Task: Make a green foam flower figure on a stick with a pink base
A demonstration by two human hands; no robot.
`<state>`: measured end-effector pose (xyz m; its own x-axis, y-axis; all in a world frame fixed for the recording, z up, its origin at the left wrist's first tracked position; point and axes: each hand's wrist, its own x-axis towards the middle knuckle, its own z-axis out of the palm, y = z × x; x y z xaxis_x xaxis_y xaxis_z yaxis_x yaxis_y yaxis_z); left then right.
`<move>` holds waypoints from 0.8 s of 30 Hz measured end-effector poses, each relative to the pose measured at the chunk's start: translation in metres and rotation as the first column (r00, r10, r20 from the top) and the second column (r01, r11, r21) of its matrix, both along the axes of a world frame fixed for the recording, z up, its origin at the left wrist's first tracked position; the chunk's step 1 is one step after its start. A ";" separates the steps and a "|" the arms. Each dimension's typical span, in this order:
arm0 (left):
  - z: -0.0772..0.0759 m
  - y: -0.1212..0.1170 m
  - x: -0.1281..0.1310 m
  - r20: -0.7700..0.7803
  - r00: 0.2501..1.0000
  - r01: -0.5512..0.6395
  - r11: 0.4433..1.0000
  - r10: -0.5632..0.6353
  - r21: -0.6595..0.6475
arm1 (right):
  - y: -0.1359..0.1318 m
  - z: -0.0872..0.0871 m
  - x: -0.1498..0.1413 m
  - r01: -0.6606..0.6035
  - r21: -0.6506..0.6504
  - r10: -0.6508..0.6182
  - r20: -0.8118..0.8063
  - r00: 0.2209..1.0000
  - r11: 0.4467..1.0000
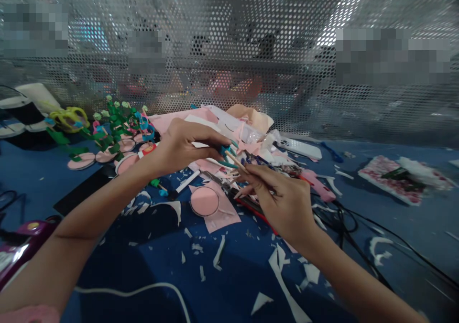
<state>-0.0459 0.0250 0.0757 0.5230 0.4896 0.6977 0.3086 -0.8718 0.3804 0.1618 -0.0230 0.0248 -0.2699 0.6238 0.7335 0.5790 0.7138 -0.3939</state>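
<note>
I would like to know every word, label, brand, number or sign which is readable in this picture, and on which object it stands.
No text can be read.
Small red-and-white label: its marking is too small to read.
Round gold mark on the glossy purple device: too blurred to read.
Thin pale stick in the right hand: no writing visible.

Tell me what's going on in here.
A person's right hand holds a thin pale stick, while the left hand pinches a teal strip at its far end. Both are raised over a blue table. A pink disc lies nearer the person, pale scraps are strewn about, and green craft plants stand to the left.
</note>
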 end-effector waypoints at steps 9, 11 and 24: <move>-0.001 0.000 0.000 0.013 1.000 0.024 0.999 -0.024 -0.026 | 0.001 0.000 0.000 -0.011 0.006 0.011 0.007 1.000 1.000; -0.001 0.000 0.000 0.013 1.000 0.019 0.999 -0.019 -0.033 | 0.002 0.000 0.000 -0.013 -0.006 0.014 0.010 1.000 1.000; -0.002 -0.001 0.001 0.009 0.999 0.032 0.999 -0.032 -0.005 | 0.005 -0.004 0.002 -0.011 -0.041 0.011 -0.006 1.000 0.999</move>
<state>-0.0449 0.0241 0.0739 0.5323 0.4763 0.6998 0.2771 -0.8792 0.3876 0.1640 -0.0179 0.0204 -0.2724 0.6502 0.7092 0.5689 0.7033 -0.4263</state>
